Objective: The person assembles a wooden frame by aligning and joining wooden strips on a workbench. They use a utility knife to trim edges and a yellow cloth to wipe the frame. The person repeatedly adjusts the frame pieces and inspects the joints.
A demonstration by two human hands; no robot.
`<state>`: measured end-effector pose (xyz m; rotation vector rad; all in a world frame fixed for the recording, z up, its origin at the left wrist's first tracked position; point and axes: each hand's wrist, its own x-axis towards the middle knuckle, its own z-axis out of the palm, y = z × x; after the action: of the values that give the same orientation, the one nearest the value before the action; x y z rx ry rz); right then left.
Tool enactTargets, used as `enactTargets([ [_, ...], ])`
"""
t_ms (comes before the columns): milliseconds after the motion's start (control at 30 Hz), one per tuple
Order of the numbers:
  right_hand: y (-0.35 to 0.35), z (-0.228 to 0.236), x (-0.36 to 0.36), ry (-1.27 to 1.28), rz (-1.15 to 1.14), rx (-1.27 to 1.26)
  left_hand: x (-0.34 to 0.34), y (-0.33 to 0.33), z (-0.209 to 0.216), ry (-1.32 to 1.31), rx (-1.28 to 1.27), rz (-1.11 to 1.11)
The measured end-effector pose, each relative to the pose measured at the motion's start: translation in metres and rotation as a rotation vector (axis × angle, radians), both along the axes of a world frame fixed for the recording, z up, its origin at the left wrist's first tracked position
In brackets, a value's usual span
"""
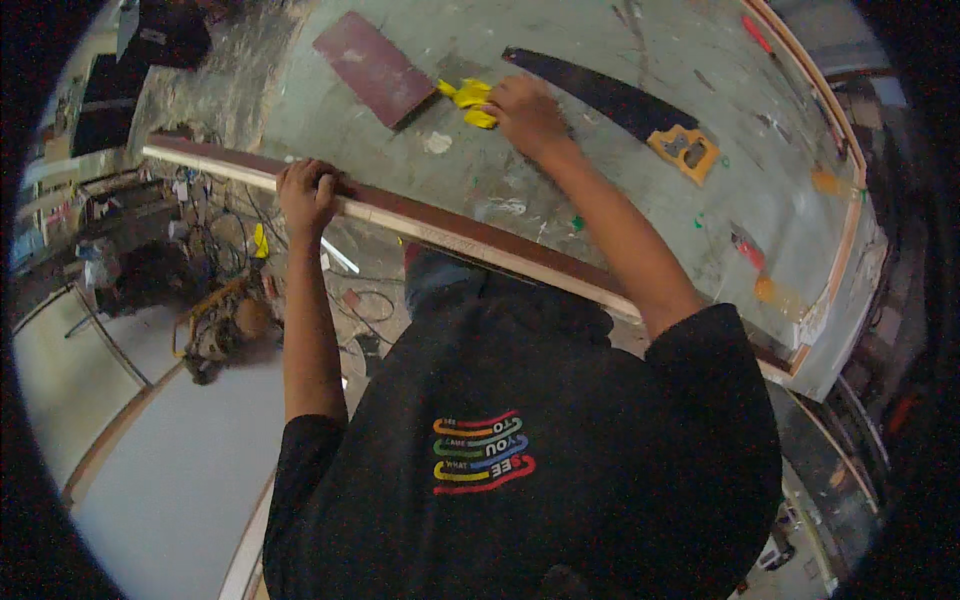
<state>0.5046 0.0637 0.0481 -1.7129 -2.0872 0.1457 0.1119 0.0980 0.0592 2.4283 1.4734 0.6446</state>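
Right hand [528,114] is closed on a bright-yellow piece of thin material [465,97], crumpled and ragged-edged, on the grey-green worktop [400,162], beyond the left hand [308,195], which is curled over a long brown-topped wooden edge [450,226].

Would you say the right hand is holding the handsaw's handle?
No, the right hand is at crumpled yellow material, away from the handle.

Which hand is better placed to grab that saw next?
Probably the right hand: it is nearer the saw, though it touches a crumpled yellow thing. The left hand is farther away, curled over the long wooden edge.
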Motion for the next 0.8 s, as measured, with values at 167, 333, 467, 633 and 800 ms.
enactTargets([
  [167, -0.086, 0.023, 0.01, 0.336, -0.243, -0.174, -0.004, 0.001, -0.007, 0.007, 0.016, 0.05],
  [333, -0.137, 0.046, -0.001, 0.51, -0.224, -0.574, -0.002, 0.002, -0.007, 0.017, 0.045, 0.028],
  [467, -0.147, 0.042, -0.018, 0.563, -0.088, -0.701, 0.001, 0.006, -0.002, 0.038, 0.006, 0.001],
  [633, -0.129, 0.031, -0.052, 0.458, -0.131, -0.709, 0.002, 0.004, -0.006, -0.016, 0.049, 0.028],
  [800, -0.065, 0.019, -0.13, 0.469, -0.126, -0.761, 0.004, 0.002, -0.008, -0.063, 0.133, 0.051],
])
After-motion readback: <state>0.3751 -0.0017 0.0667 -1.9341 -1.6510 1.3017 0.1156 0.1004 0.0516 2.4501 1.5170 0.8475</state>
